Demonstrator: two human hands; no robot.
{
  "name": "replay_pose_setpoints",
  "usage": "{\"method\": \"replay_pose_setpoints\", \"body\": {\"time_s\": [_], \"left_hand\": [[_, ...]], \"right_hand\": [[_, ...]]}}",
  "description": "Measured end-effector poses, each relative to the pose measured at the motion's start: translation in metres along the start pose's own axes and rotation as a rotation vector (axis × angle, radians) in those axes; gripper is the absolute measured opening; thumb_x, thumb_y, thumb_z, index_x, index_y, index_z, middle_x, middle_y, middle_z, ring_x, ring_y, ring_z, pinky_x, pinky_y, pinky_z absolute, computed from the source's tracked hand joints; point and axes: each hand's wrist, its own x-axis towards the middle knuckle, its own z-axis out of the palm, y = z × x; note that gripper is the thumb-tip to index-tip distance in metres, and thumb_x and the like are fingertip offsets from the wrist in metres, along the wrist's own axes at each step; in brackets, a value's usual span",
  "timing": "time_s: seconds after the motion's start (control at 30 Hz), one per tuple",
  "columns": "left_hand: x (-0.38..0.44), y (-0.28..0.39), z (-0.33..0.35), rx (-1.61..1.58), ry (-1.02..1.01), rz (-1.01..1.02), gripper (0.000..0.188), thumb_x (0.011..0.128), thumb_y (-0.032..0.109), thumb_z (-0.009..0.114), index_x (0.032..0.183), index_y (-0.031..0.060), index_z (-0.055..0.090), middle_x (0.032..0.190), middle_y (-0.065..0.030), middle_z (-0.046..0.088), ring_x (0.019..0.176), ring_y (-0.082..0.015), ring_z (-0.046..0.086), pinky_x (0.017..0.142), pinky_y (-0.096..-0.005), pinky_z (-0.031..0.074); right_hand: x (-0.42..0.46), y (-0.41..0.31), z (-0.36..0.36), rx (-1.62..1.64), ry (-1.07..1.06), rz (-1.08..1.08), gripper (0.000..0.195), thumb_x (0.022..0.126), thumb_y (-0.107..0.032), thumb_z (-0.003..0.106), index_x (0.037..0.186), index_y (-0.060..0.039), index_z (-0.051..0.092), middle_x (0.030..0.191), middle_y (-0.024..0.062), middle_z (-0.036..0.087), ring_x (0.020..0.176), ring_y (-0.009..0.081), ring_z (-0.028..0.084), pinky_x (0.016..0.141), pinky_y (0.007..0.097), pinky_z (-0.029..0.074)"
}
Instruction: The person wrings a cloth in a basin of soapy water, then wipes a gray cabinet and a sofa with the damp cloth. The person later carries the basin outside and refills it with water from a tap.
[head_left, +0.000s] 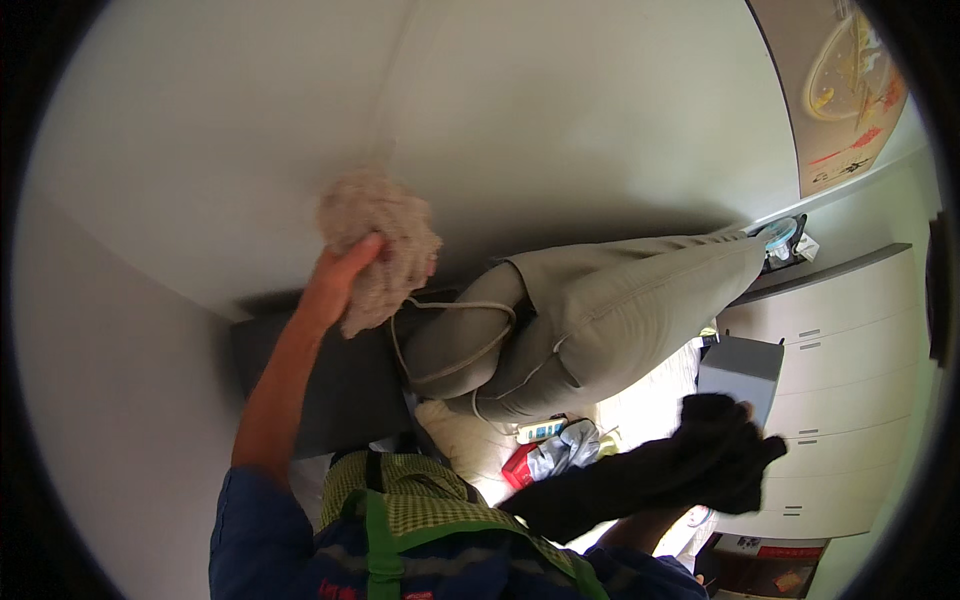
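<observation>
My left hand (341, 277) grips a bunched, fluffy pinkish-beige cloth (382, 247), slightly blurred, in front of the pale wall (247, 127). Whether the cloth touches the wall, I cannot tell. Below that hand stands a dark bedside cabinet (315, 390), and a pale cable (465, 305) loops just beside the cloth. On the other side, a black cloth (660, 465) hangs in folds from my right hand (747, 410), which it mostly hides; only a bit of finger shows past it.
The grey upholstered headboard (622, 322) runs along the wall. A power strip (541, 430), a pillow (465, 442) and a crumpled light-blue cloth (570, 446) lie on the bed side. White cabinets (840, 390) and a grey box (739, 367) stand farther off. A picture (840, 97) hangs above.
</observation>
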Motion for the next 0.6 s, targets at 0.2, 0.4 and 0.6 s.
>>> {"method": "replay_pose_setpoints", "body": {"time_s": [0.2,0.4,0.6], "left_hand": [[0.061,-0.027,0.063,0.624,-0.23,0.222,0.048,0.086,0.029,0.06,0.12,-0.0019,0.047,0.118,-0.0149,0.052,0.104,-0.0249,0.054,0.091,-0.0375,0.042],[0.112,-0.089,0.119,1.338,-0.601,0.525,0.045,0.081,0.031,0.062,0.117,0.0041,0.054,0.121,-0.0148,0.051,0.107,-0.0319,0.049,0.091,-0.043,0.041],[0.137,-0.119,0.157,1.6,-0.843,0.632,0.035,0.077,0.028,0.06,0.102,0.0026,0.063,0.121,-0.0118,0.048,0.101,-0.0288,0.047,0.08,-0.041,0.042]], "right_hand": [[0.029,0.014,-0.034,-0.428,0.552,0.287,0.043,0.085,-0.028,0.058,0.11,0.0073,0.054,0.107,0.016,0.059,0.091,0.0231,0.058,0.08,0.0378,0.049],[0.028,0.115,-0.041,-0.657,0.243,0.152,0.043,0.076,-0.001,0.052,0.119,0.0052,0.051,0.114,0.019,0.054,0.105,0.0291,0.052,0.094,0.0391,0.039],[0.02,0.124,0.004,-0.677,0.05,0.186,0.05,0.067,-0.002,0.057,0.117,-0.0044,0.057,0.121,0.0231,0.046,0.111,0.0385,0.047,0.097,0.0429,0.036]]}}
